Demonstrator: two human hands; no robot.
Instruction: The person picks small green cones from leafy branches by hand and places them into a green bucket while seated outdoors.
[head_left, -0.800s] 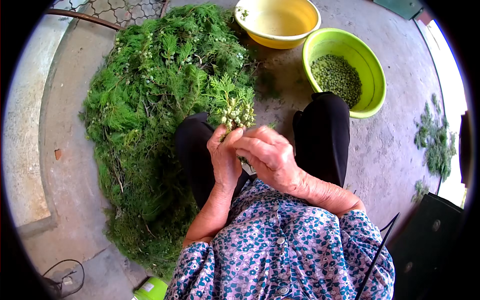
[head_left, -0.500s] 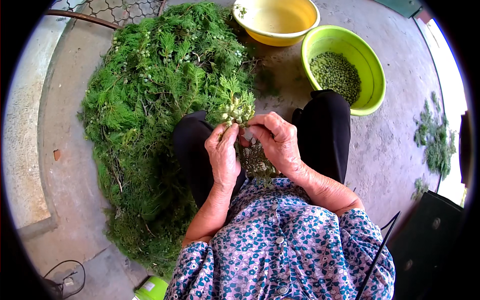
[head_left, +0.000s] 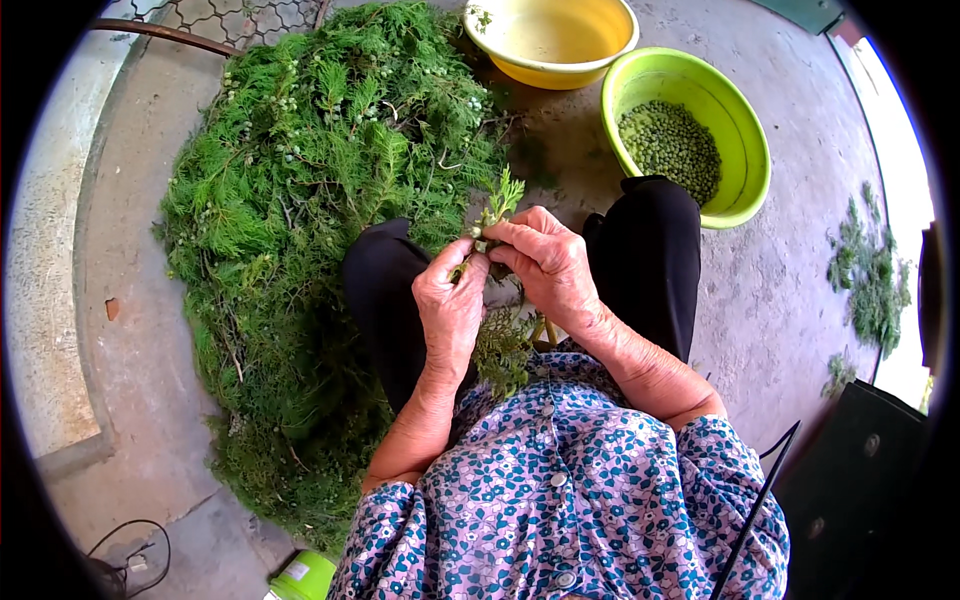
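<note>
Between my knees I hold a leafy conifer sprig (head_left: 507, 196) with small pale-green cones (head_left: 479, 240) on it. My left hand (head_left: 449, 300) is closed, its thumb and forefinger pinching the sprig just below the cones. From the right, my right hand (head_left: 548, 265) is closed with its thumb and fingertips on the cones, touching the left fingertips. The fingers partly hide the cones. Below the hands, a darker, drooping branch (head_left: 503, 350) hangs over my lap.
A big heap of cut conifer branches (head_left: 290, 250) covers the floor on my left. A lime-green basin (head_left: 748, 150) holding many small green cones stands beyond my right knee, beside a yellow basin (head_left: 560, 75). Loose greenery (head_left: 868, 275) lies at the far right.
The sprig has turned and tilted right, and its cone cluster is now more covered by my fingers. My right hand has shifted slightly up and left, closer over the cones.
</note>
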